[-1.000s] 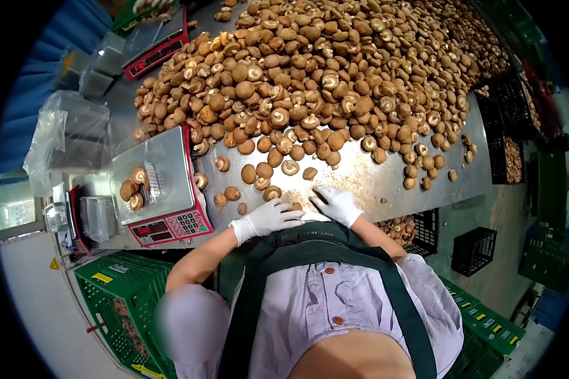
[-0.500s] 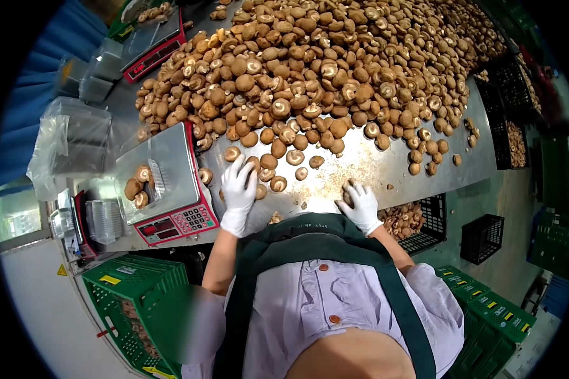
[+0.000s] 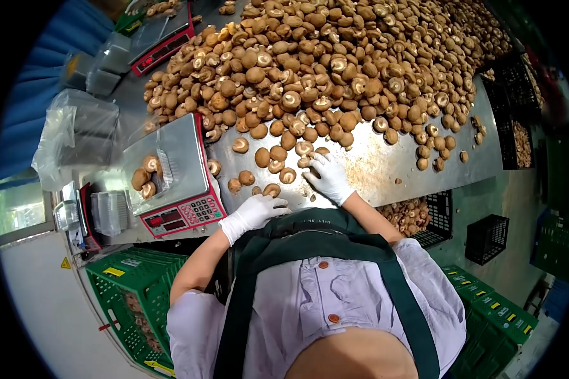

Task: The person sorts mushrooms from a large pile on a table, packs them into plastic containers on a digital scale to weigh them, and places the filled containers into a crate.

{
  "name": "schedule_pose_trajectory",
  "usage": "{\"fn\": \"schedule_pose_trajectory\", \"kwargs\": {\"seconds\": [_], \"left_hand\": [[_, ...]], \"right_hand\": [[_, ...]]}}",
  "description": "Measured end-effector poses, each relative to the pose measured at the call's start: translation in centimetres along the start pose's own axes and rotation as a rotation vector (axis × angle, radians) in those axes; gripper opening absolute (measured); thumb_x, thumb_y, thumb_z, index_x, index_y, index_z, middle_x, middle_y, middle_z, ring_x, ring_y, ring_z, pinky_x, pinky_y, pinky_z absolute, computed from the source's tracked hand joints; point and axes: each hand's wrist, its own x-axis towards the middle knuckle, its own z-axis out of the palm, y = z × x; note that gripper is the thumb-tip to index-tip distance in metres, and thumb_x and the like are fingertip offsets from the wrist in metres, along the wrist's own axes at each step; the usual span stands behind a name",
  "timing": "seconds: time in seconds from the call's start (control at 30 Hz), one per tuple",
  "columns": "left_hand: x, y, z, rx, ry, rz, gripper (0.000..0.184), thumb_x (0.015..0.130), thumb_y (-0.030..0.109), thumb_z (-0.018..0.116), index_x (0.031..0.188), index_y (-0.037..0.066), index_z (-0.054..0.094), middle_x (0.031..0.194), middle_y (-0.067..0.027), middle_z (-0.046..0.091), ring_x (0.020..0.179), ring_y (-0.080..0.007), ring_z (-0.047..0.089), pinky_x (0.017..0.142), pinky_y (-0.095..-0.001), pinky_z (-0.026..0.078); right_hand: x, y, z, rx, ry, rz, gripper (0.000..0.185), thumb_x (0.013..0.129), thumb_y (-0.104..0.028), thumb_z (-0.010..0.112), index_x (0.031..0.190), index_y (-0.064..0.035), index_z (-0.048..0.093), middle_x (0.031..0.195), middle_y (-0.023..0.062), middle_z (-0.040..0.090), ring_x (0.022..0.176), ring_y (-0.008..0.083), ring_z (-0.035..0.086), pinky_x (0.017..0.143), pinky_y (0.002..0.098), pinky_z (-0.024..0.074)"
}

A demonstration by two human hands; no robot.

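Both hands wear white gloves. My left hand (image 3: pixel 254 216) lies low at the table's front edge, beside a few loose mushrooms (image 3: pixel 272 190); its fingers point right, and whether anything is under them is hidden. My right hand (image 3: pixel 329 176) reaches up and left over the metal table (image 3: pixel 373 170), fingers apart, its fingertips at a mushroom (image 3: pixel 304 148) near the loose group. Beyond lies a large heap of brown mushrooms (image 3: pixel 335 69). A red scale (image 3: pixel 182 213) at the left carries a clear tray with several mushrooms (image 3: pixel 148 175).
Clear plastic containers (image 3: pixel 109 211) and a plastic bag (image 3: pixel 76 136) lie left of the scale. A second red scale (image 3: pixel 164 49) stands at the upper left. Green crates (image 3: pixel 129 284) are below left; a black crate (image 3: pixel 439 218) with mushrooms is below the table's right side.
My left hand has come back from the loose mushrooms to the table's front edge. My right hand has moved left and up to the loose mushrooms, no longer over the dark mushroom it covered before.
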Motion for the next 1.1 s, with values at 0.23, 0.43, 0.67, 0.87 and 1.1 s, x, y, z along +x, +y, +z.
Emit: {"fn": "schedule_pose_trajectory", "kwargs": {"seconds": [0.23, 0.43, 0.67, 0.87, 1.1], "left_hand": [[-0.4, 0.1, 0.9, -0.049, 0.016, -0.044, 0.051, 0.074, 0.007, 0.059, 0.124, 0.018, 0.055, 0.119, -0.0018, 0.06, 0.093, -0.0237, 0.06, 0.079, -0.0352, 0.048], [0.5, 0.0, 3.1, -0.564, 0.697, -0.664, 0.041, 0.079, 0.004, 0.065, 0.12, 0.01, 0.061, 0.087, -0.0062, 0.064, 0.063, -0.0144, 0.056, 0.061, -0.0255, 0.047], [2.7, -1.7, 1.2, -0.327, 1.015, -0.659, 0.034, 0.08, 0.005, 0.065, 0.114, 0.007, 0.063, 0.104, -0.0117, 0.065, 0.072, -0.0177, 0.061, 0.069, -0.0272, 0.05], [4.0, -6.3, -1.1, -0.207, 0.466, -0.743, 0.054, 0.078, 0.02, 0.063, 0.13, 0.016, 0.05, 0.134, -0.01, 0.047, 0.118, -0.0308, 0.049, 0.096, -0.0396, 0.044], [4.1, -8.4, -1.5, -1.027, 0.679, -0.739, 0.031, 0.077, 0.004, 0.052, 0.106, 0.001, 0.062, 0.1, -0.0121, 0.065, 0.09, -0.0201, 0.063, 0.083, -0.0301, 0.049]], "right_hand": [[2.4, 0.7, -0.3, -0.052, 0.036, 0.159, 0.021, 0.077, -0.02, 0.065, 0.095, -0.0092, 0.061, 0.086, 0.0101, 0.062, 0.085, 0.0286, 0.058, 0.071, 0.0401, 0.0488], [5.1, 0.6, 1.2, -0.267, -0.162, 0.13, 0.035, 0.07, -0.027, 0.072, 0.096, -0.0072, 0.058, 0.083, 0.0111, 0.06, 0.081, 0.0297, 0.056, 0.068, 0.0389, 0.0489], [6.4, -0.8, -0.9, -0.018, -0.148, 0.29, 0.032, 0.069, -0.024, 0.065, 0.092, -0.0016, 0.063, 0.087, 0.0189, 0.063, 0.087, 0.0345, 0.06, 0.074, 0.0425, 0.0509], [4.7, 1.5, -3.3, 1.414, -0.086, 0.741, 0.049, 0.082, -0.017, 0.055, 0.128, -0.0019, 0.05, 0.12, 0.0102, 0.059, 0.105, 0.0185, 0.058, 0.089, 0.0327, 0.0482], [3.8, 0.9, -3.2, 0.949, 0.13, 0.867, 0.019, 0.083, -0.02, 0.064, 0.09, -0.0014, 0.065, 0.074, 0.0029, 0.063, 0.07, 0.0095, 0.059, 0.068, 0.0233, 0.049]]}}
